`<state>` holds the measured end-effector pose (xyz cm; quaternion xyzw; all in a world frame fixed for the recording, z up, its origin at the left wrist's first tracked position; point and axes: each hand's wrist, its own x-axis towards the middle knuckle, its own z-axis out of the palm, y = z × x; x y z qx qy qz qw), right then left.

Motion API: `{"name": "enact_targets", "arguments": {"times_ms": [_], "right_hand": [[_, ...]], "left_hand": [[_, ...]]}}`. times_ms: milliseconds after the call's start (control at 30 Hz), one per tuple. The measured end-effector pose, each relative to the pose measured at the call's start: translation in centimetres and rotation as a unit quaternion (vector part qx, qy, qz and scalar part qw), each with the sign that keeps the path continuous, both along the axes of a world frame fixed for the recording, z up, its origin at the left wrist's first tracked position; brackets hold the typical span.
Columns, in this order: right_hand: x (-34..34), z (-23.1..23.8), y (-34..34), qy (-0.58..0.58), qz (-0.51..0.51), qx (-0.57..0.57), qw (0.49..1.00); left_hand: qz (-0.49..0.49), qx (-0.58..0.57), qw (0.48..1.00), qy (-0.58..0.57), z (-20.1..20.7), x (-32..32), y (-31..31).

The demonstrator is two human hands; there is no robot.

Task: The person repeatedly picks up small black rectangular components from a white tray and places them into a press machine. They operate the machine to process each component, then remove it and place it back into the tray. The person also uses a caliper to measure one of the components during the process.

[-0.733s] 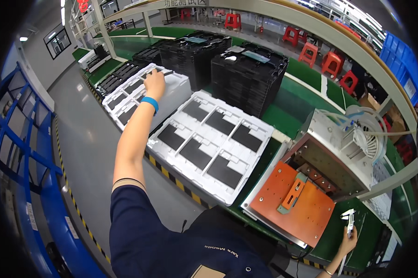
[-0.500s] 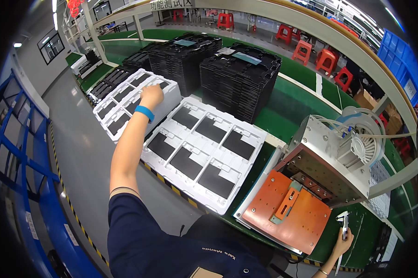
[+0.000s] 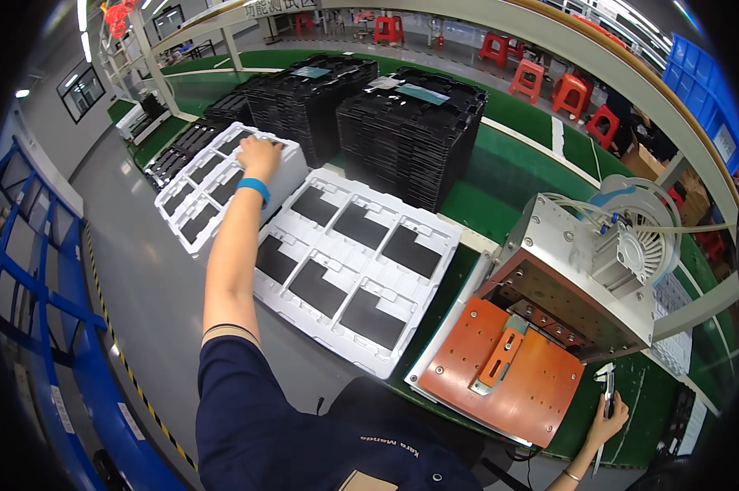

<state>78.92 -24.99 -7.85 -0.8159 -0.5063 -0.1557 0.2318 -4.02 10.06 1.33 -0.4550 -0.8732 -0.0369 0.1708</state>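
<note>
Silver caliper: in the right hand, over the counter near its front edge, its measuring end pointing away from the person. Likely stiff, fairly light and a little slick; the body is the sound place to hold, clear of the fine tips.
Right-hand grip: fingers closed around the caliper's body.
Orange plate: flat, left of the caliper and close to the counter's front edge, with a metal press standing behind it.
Near white tray: lies along the front edge, left of the orange plate; six pockets, with dark sheets lying flat in them. The tray looks like thin moulded plastic, light and apt to flex, so both rims suit a carry.
Left hand: fingers down at the far right corner of the far white tray; whether they pinch anything, I cannot tell.
Far sheets: flat in that tray's pockets; probably thin, light and easily scuffed, best lifted by an edge at the cut-out corner.
Black tray stacks: behind both white trays, toward the counter's back edge.
Red stools: on the floor beyond that back edge.
</note>
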Motion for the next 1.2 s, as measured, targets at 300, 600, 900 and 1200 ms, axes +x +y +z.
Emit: {"name": "enact_targets", "arguments": {"times_ms": [300,600,900,1200], "right_hand": [[-14.5,13.1,2.3,0.029,0.202,0.201,0.958],[-38.7,16.1,17.0,-0.045,0.590,-0.121,0.797],[-44.4,10.1,23.1,-0.168,0.391,-0.254,0.869],[-42.2,12.5,21.0,0.137,0.494,-0.110,0.852]], "left_hand": [[-0.022,0.108,0.990,-0.085,-2.3,-5.2,-0.6],[-0.560,0.126,0.818,-0.024,0.5,13.1,-8.0],[-0.559,0.110,0.821,-0.050,-2.1,11.4,-7.2],[-0.553,0.282,0.784,-0.002,0.6,12.8,-7.9]]}}
